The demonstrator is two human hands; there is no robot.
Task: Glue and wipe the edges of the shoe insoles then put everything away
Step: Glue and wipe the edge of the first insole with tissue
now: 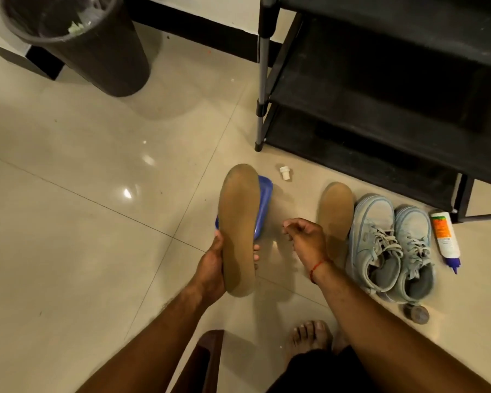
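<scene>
A tan insole [238, 222] is held upright over the tiled floor [97, 194] by the left hand [213, 268], whose fingers [256, 248] are curled round its heel end. A blue tray-like object [264, 199] is partly seen behind it. The right hand [306, 236] is held just beside it, fingers loosely curled with nothing seen in them. A second insole [335, 211] is laid on the floor against a pair of pale blue shoes [391, 251]. A glue bottle [444, 236] is laid to their right, and a small white cap [285, 173] near a black shoe rack [380, 109]. A dark bin [91, 46] is seen at upper left.
</scene>
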